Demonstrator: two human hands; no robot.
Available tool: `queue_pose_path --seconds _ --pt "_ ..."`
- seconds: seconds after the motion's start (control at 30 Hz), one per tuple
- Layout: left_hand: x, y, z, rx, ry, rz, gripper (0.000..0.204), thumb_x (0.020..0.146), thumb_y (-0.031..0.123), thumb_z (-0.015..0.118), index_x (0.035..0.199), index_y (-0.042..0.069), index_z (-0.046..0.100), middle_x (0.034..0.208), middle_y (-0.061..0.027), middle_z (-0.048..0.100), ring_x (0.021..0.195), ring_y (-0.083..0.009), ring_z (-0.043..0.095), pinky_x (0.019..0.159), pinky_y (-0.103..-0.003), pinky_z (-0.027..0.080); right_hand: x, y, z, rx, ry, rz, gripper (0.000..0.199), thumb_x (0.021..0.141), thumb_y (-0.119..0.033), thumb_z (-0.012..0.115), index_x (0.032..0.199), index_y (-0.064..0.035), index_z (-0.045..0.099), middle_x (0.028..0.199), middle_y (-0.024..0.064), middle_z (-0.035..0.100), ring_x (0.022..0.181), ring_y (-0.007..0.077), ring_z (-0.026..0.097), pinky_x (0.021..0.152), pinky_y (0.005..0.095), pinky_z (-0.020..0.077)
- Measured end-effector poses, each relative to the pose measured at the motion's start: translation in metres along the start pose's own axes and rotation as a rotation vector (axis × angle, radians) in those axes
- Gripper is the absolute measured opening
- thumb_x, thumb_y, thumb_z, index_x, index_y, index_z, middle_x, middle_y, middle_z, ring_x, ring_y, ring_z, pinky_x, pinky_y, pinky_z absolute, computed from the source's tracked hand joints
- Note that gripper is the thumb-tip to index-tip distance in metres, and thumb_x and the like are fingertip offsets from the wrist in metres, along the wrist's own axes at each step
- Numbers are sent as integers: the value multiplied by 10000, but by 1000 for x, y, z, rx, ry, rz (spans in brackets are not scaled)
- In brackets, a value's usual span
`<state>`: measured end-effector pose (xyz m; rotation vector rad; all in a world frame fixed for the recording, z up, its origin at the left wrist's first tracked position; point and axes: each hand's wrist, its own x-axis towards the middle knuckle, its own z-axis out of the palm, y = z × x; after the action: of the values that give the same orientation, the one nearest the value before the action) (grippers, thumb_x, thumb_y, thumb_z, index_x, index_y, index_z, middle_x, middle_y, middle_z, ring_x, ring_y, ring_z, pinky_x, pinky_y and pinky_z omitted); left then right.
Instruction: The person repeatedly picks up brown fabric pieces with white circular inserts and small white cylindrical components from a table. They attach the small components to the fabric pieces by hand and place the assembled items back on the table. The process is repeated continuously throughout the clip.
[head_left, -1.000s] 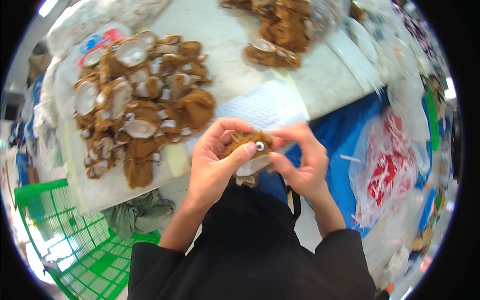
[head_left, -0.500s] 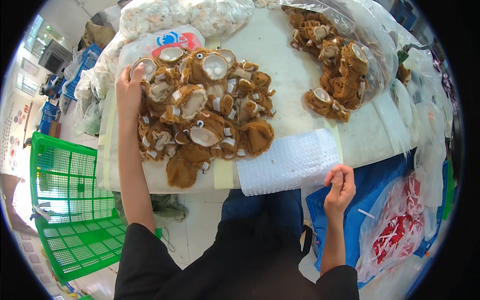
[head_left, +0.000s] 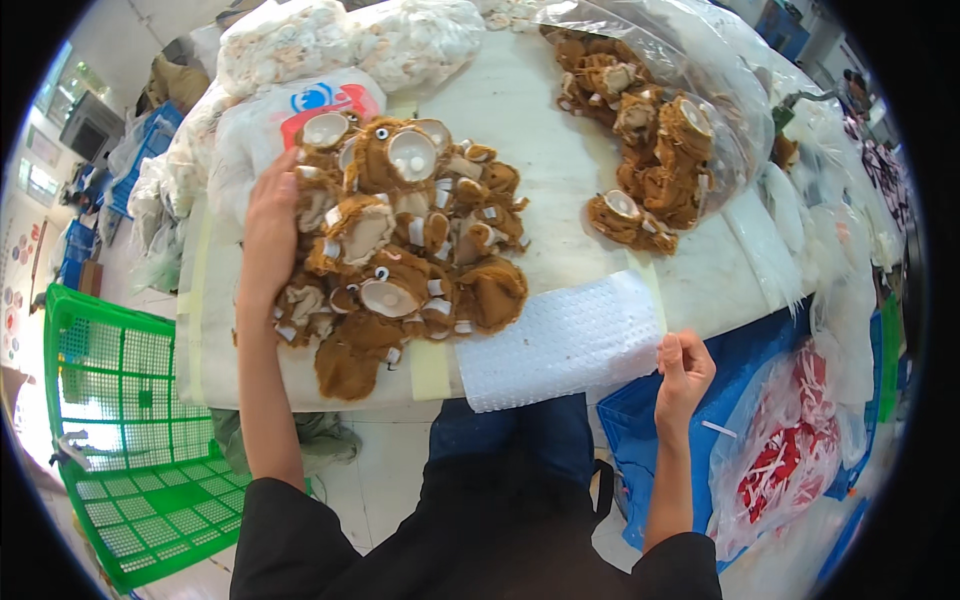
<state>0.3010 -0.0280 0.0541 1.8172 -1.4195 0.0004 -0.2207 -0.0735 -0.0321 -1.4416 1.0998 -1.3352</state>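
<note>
A heap of brown plush animal-head pieces (head_left: 390, 250) lies on the table in front of me. Several carry pale round plastic discs, white fabric tabs or a googly eye. My left hand (head_left: 268, 220) lies along the heap's left side, its fingers stretched and pressed against the brown fabric; their tips are partly hidden. Near the table's front edge, a white bubble-textured sheet (head_left: 560, 342) overhangs slightly. Beside that sheet's right edge is my right hand (head_left: 684, 375), thumb and fingers drawn together. Whatever those fingertips may pinch is too small to see.
At the far right, more brown plush pieces (head_left: 660, 150) spill from a clear plastic bag (head_left: 735, 110). Stuffed white bags (head_left: 290, 50) line the table's (head_left: 520, 130) back left. A green plastic basket (head_left: 130, 400) stands at lower left. A blue crate (head_left: 640, 450) and a bag of red-and-white pieces (head_left: 790, 460) sit lower right.
The view has shifted slightly. My left hand has slid down from a disc piece at the heap's upper left corner, and that disc no longer shows. My right hand stays closed near the sheet.
</note>
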Motion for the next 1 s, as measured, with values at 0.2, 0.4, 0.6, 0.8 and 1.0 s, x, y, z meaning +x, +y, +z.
queue_pose_path --seconds 0.2,0.4,0.6,0.8,1.0 --pt "-9 39 -18 207 -1 105 586 1173 381 357 1606 2 464 1679 -216 437 1581 -377 356 1309 -468 221 31 -24 -1 -221 13 -20 297 1084 -234 695 892 -8 713 781 -36 576 731 32 448 628 226 333" --pt "-29 -16 10 357 -154 118 586 1169 355 360 1594 -41 434 1658 -238 440 1539 -422 380 1313 -478 207 64 -34 14 -401 -174 -270 247 1022 -152 698 1234 -27 721 995 96 675 877 181 633 782 311 506" --pt "-30 5 8 73 -71 -126 665 1168 435 361 1619 -51 407 1661 -261 428 1560 -422 352 1301 -452 224 159 -34 34 -865 -80 -686 706 899 -198 803 1552 -135 540 1469 206 509 1333 417 519 1110 497 446" --pt "-29 7 16 20 29 -61 685 1169 410 359 1740 77 181 1772 -207 263 1598 -386 313 1307 -441 208 253 35 72 -1256 -29 -297 1017 816 -450 871 1654 -214 344 1522 267 457 1278 494 562 1048 581 480" --pt "-24 28 7 -58 37 2 670 1160 388 361 1727 57 228 1764 -207 285 1603 -390 305 1308 -459 216 272 54 81 -1175 -148 -275 664 879 -283 810 1476 -191 533 1329 182 635 1117 441 695 912 529 594"
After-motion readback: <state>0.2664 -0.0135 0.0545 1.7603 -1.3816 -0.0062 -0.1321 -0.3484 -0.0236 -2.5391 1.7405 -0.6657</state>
